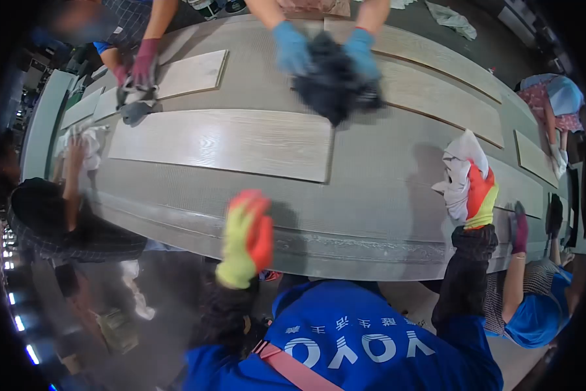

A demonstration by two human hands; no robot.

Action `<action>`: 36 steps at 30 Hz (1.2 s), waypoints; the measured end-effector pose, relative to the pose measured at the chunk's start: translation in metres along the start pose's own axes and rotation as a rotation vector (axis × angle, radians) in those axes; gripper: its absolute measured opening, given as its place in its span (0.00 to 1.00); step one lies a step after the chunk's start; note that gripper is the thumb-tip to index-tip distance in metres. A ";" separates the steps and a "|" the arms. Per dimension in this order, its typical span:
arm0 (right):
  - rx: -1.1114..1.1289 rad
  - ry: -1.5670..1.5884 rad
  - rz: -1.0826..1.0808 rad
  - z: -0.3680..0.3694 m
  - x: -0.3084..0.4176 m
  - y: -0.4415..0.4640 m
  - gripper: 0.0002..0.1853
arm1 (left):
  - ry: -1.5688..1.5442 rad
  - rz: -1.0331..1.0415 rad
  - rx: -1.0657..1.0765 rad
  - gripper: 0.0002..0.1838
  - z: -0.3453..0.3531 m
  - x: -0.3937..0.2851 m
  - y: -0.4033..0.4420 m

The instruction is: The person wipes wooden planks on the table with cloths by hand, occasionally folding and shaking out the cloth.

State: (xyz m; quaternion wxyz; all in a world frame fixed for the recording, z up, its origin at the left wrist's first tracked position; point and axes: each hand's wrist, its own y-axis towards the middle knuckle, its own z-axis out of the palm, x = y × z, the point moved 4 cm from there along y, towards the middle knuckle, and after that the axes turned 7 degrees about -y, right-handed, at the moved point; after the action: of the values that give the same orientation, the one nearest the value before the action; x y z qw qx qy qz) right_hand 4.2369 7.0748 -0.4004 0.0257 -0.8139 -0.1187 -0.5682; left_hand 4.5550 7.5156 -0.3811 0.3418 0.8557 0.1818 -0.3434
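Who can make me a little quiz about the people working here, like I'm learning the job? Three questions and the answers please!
1. True or false: the camera wearer's right hand holds a white cloth.

2. Pick one: what colour are the gloves holding the black cloth?
A) White
B) Blue
C) Green

3. Fill the gap: on the wearer's left hand, the glove is yellow-green and ____.

Key: 1. True. 2. B. 3. Orange-red.

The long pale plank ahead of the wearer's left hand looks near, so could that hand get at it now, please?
Likely yes: the left hand appears empty, and only grey work surface shows between it and the long pale plank.
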 end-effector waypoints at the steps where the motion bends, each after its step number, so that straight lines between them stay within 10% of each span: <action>1: 0.042 -0.097 -0.041 0.025 0.022 -0.011 0.17 | 0.097 -0.049 -0.031 0.21 -0.031 0.024 -0.005; 4: 0.207 -0.139 -0.097 0.121 0.056 -0.029 0.17 | 0.241 -0.072 -0.032 0.21 -0.096 0.082 0.009; 5: 0.277 0.623 0.290 0.186 0.057 -0.038 0.15 | 0.331 -0.058 -0.010 0.23 -0.110 0.096 0.020; 8: 0.141 -0.840 -0.794 0.329 0.115 -0.132 0.22 | 0.446 -0.002 0.078 0.27 -0.103 0.123 0.065; 11: 0.640 -0.601 -0.833 0.429 0.157 -0.204 0.25 | 0.535 0.002 0.157 0.31 -0.083 0.147 0.081; 14: 0.590 -0.559 -0.858 0.395 0.141 -0.175 0.24 | 0.567 -0.026 0.253 0.34 -0.054 0.166 0.087; 15: 0.523 -0.742 -0.564 0.346 0.135 -0.136 0.23 | 0.563 -0.041 0.247 0.35 -0.051 0.169 0.089; 16: 0.171 -0.941 -0.881 0.303 0.105 -0.090 0.22 | 0.562 -0.053 0.237 0.36 -0.049 0.171 0.092; 19: -0.083 -0.876 -0.187 0.178 0.043 -0.002 0.19 | 0.538 -0.041 0.246 0.36 -0.051 0.178 0.093; 23: -0.205 -0.791 -0.463 0.241 0.065 -0.009 0.17 | 0.518 -0.054 0.266 0.36 -0.043 0.183 0.098; 29: 0.194 -0.746 -0.851 0.400 0.085 -0.124 0.17 | 0.484 0.000 0.290 0.36 -0.034 0.193 0.102; 30: -0.036 -0.989 -0.825 0.359 0.081 -0.090 0.17 | 0.467 0.040 0.303 0.37 -0.033 0.195 0.109; 31: 0.030 -1.143 -0.324 0.311 0.064 -0.047 0.15 | 0.460 0.057 0.319 0.37 -0.034 0.196 0.111; 36: -0.083 -1.071 -0.284 0.290 0.099 -0.036 0.24 | 0.366 0.096 0.323 0.34 -0.083 0.233 0.109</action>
State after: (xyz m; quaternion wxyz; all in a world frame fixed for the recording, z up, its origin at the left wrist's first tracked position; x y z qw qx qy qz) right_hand 4.5277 7.1769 -0.4142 -0.1469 -0.9654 -0.2012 -0.0771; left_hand 4.8158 7.5164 -0.4532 0.1781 0.9548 0.1424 -0.1905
